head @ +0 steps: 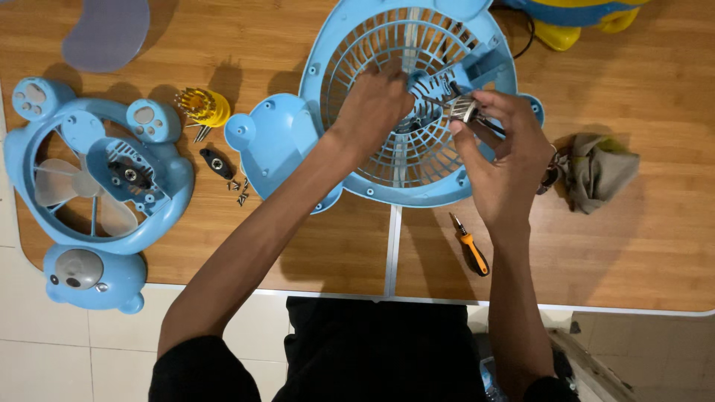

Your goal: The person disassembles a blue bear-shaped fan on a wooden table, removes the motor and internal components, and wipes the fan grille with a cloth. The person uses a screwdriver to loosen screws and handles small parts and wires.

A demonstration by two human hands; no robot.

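Pinching small metal motor (463,109) w/ right hand (506,160), left hand (376,104) clenched on blue fan grille (350,59), screwdriver (469,246) nr table edge (521,304)

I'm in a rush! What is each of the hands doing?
Left hand: closed, gripping the blue fan grille.
Right hand: closed, pinching a small metal part.

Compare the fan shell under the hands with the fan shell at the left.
The grille shell under the left hand and right hand shows bare ribs; the left shell holds pale blades. The grille shell looks larger. Both are blue, bear-shaped and flat on the table.
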